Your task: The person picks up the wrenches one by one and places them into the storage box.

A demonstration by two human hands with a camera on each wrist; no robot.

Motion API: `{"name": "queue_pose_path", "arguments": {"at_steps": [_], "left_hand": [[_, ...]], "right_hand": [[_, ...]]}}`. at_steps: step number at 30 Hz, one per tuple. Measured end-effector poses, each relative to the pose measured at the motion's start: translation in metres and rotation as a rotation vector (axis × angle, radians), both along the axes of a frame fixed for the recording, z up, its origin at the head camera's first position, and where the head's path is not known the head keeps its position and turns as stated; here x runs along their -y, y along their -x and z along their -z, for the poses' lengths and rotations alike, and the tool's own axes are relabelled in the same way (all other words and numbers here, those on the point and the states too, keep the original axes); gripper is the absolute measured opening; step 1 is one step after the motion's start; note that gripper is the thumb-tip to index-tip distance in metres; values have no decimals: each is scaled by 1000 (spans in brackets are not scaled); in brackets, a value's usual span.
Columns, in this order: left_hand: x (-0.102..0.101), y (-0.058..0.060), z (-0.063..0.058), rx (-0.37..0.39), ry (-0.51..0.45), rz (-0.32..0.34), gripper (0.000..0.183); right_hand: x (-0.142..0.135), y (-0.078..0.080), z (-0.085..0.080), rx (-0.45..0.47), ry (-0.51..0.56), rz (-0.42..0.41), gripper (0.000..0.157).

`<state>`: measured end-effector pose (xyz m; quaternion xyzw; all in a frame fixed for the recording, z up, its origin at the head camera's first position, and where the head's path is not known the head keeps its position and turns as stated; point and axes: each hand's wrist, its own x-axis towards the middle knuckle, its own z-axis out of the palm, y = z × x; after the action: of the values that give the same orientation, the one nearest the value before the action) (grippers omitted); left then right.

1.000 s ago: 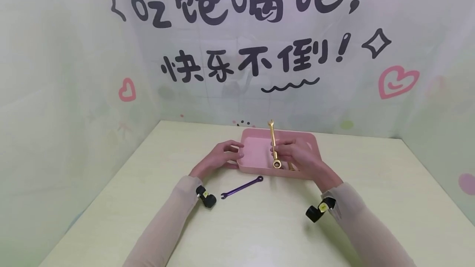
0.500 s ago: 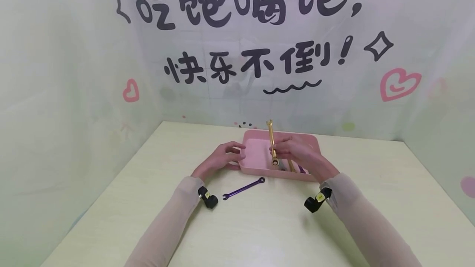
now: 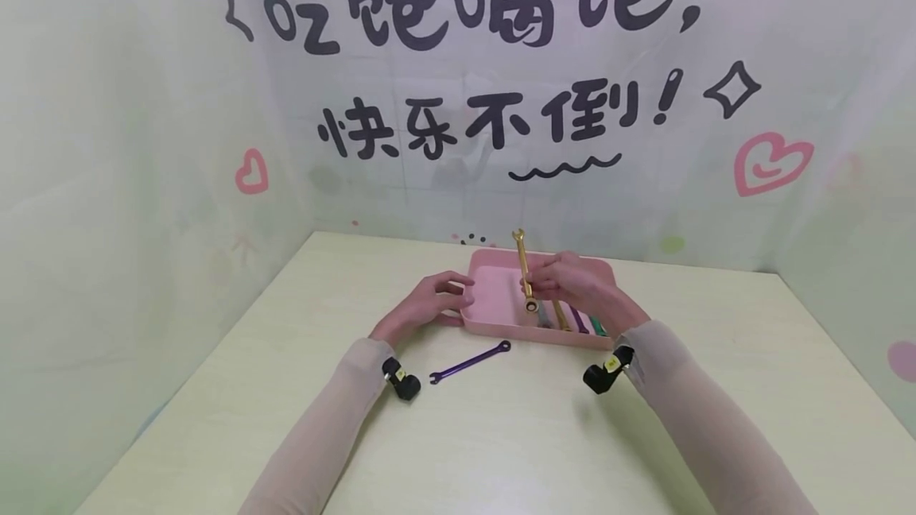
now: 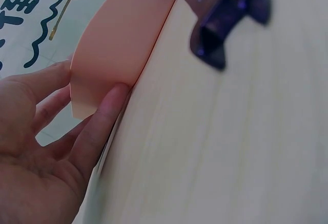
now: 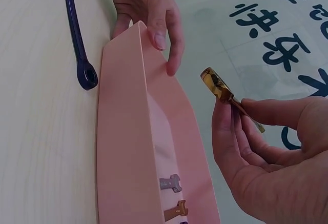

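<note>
My right hand pinches a gold combination wrench between thumb and fingers. Held nearly upright above the pink tray, the wrench has its open end up and its ring end down. At the tray's left end, my left hand holds the wall, with the thumb low against the outside and fingers at the rim. Inside the tray lie a silver wrench, another gold wrench, a purple wrench and a green wrench, partly hidden by the front wall and right hand.
A purple wrench lies slanted on the pale wooden table, in front of the tray and near the left wrist. Behind the table hangs a white sheet with black lettering. Similar sheeting closes off both sides.
My right hand and the gold wrench have risen slightly, uncovering more of the wrenches inside the tray. The left hand stays at the tray's end.
</note>
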<state>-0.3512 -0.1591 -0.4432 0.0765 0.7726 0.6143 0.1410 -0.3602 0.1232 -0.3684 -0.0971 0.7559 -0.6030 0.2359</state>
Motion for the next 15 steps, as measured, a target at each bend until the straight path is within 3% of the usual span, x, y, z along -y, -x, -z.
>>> {"name": "queue_pose_path", "arguments": {"at_steps": [15], "left_hand": [[0, 0, 1, -10, -2, 3, 46]], "right_hand": [[4, 9, 0, 43, -68, 21, 38]]}}
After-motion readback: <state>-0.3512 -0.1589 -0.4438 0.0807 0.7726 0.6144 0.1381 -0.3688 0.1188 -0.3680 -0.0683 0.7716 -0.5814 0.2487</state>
